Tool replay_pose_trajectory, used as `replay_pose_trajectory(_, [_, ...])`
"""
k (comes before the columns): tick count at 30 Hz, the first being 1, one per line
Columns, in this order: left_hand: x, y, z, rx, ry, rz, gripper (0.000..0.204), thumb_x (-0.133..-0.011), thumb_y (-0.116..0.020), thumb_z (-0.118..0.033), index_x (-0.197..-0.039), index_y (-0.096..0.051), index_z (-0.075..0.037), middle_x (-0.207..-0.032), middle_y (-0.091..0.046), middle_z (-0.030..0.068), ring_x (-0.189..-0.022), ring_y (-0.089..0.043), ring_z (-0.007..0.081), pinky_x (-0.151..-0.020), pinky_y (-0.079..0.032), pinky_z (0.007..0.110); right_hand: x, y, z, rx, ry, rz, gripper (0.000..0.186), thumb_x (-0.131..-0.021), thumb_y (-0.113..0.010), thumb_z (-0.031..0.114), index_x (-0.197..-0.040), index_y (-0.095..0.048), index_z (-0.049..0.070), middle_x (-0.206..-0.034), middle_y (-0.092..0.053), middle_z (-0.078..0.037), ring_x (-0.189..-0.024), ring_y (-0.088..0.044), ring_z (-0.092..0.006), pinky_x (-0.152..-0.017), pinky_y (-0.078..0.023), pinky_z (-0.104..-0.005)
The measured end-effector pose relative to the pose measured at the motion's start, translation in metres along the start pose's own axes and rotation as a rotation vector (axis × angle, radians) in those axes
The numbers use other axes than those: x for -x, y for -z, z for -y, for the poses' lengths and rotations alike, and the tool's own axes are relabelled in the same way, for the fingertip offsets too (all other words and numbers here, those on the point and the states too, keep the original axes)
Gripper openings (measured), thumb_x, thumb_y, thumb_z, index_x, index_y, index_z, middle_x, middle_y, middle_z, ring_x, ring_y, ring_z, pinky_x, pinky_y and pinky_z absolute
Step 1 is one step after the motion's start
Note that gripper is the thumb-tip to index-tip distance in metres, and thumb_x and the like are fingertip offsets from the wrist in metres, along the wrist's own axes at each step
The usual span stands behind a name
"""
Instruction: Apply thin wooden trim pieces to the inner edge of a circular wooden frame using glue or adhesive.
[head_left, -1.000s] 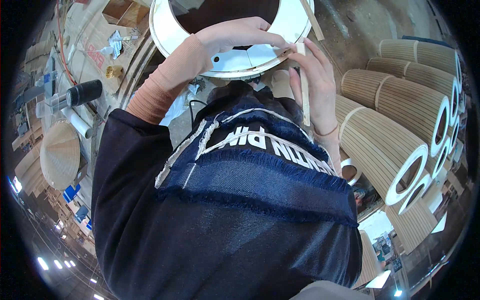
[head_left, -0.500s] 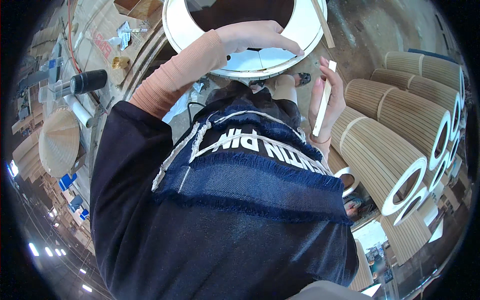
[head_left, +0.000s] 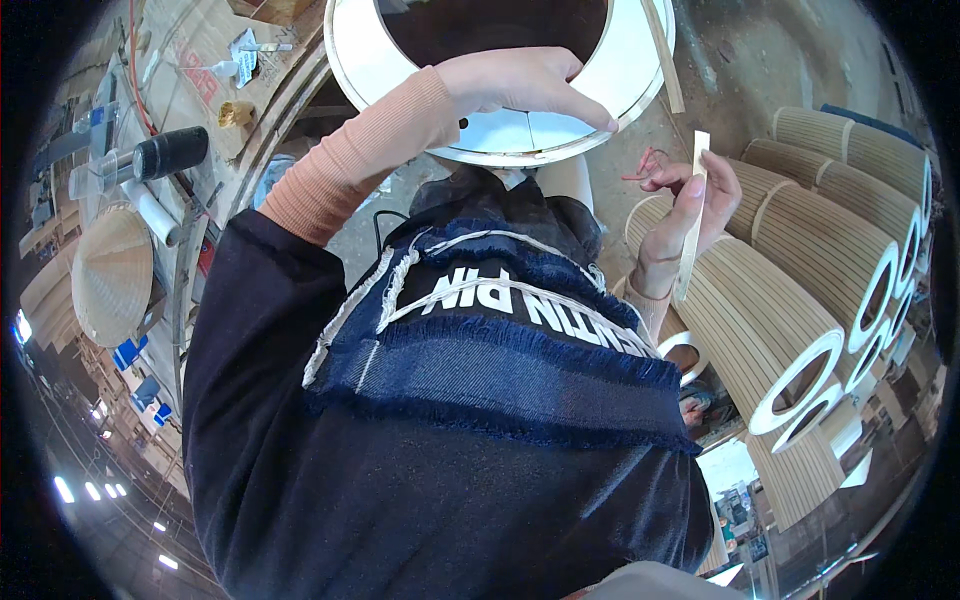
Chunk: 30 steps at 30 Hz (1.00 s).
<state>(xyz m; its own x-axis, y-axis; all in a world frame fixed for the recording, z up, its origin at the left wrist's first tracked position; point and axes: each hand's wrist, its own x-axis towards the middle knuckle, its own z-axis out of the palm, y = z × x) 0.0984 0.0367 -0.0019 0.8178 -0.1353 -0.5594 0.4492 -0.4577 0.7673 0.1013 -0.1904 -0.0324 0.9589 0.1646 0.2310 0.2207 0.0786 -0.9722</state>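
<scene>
A white ring-shaped piece (head_left: 640,60) with a dark round opening is at the top centre. My left hand (head_left: 525,85) lies across its near part, thumb and fingers apart, some fingers bent toward the opening. Right of and below the ring, my right hand (head_left: 700,210) is closed on a narrow pale wooden strip (head_left: 693,250), held roughly upright in the picture. Thin red strands (head_left: 648,162) show beside its fingertips; whether they are held I cannot tell. A longer wooden strip (head_left: 670,65) lies along the ring's right side.
Slatted wooden cylinders (head_left: 730,330) with white end rings lie stacked at the right. At the left, a worktable (head_left: 235,150) bears a black cylinder (head_left: 170,150), a white tube (head_left: 152,210) and small items. A conical straw hat (head_left: 112,275) sits further left.
My right hand has left the ring's edge and moved down and rightward with the strip. The red strands have come into view. The ring appears shifted rightward; my left hand stays on it.
</scene>
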Motion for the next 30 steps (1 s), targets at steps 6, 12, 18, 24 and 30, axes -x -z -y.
replay_pose_trajectory(6, [-0.008, 0.004, 0.007, 0.176, 0.009, 0.112, 0.068, -0.075, -0.079, -0.046, -0.118, -0.068, 0.005, -0.106, -0.071, 0.018, -0.093, -0.068, 0.0241, -0.083, -0.05, 0.029, -0.034, 0.002, 0.007, 0.367, 0.045, 0.169, 0.017, -0.093, -0.067, 0.012, -0.107, -0.062, 0.002, -0.086, -0.066, -0.01, -0.077, -0.064, -0.0149, -0.069, -0.051, -0.0267])
replay_pose_trajectory(12, [-0.015, -0.003, 0.015, 0.297, -0.037, 0.14, 0.057, -0.078, -0.08, -0.035, -0.121, -0.066, 0.001, -0.107, -0.07, 0.0137, -0.094, -0.066, 0.0199, -0.086, -0.05, 0.027, -0.094, -0.039, 0.039, 0.605, 0.518, 0.585, 0.031, -0.087, -0.066, 0.0, -0.117, -0.065, 0.007, -0.101, -0.068, -0.014, -0.091, -0.068, -0.0306, -0.08, -0.054, -0.0351])
replay_pose_trajectory(18, [0.0, 0.004, 0.025, 0.415, -0.307, -0.511, 0.036, -0.097, -0.062, -0.026, -0.118, -0.065, 0.004, -0.106, -0.07, 0.0116, -0.1, -0.064, 0.0176, -0.093, -0.048, 0.029, -0.099, -0.054, 0.044, 0.562, 0.471, 0.7, 0.057, -0.086, -0.052, -0.008, -0.14, -0.052, 0.009, -0.124, -0.062, -0.02, -0.111, -0.062, -0.037, -0.093, -0.051, -0.0418])
replay_pose_trajectory(24, [0.063, -0.006, -0.007, 0.281, -0.295, -0.438, 0.028, -0.1, -0.061, -0.025, -0.106, -0.066, 0.002, -0.086, -0.064, 0.0004, -0.08, -0.055, 0.0049, -0.073, -0.047, 0.023, -0.098, -0.063, 0.038, 0.514, 0.502, 0.83, 0.058, -0.084, -0.051, -0.008, -0.141, -0.048, 0.002, -0.129, -0.06, -0.022, -0.116, -0.061, -0.037, -0.1, -0.048, -0.0434])
replay_pose_trajectory(30, [0.073, -0.025, 0.013, 0.429, -0.237, -0.873, 0.032, -0.096, -0.063, -0.03, -0.097, -0.07, 0.001, -0.076, -0.068, 0.0077, -0.065, -0.06, 0.0138, -0.061, -0.048, 0.031, -0.103, -0.058, 0.046, 0.384, 0.167, 0.753, 0.057, -0.094, -0.062, 0.01, -0.148, -0.042, 0.009, -0.097, -0.072, -0.013, -0.084, -0.072, -0.026, -0.074, -0.056, -0.0359])
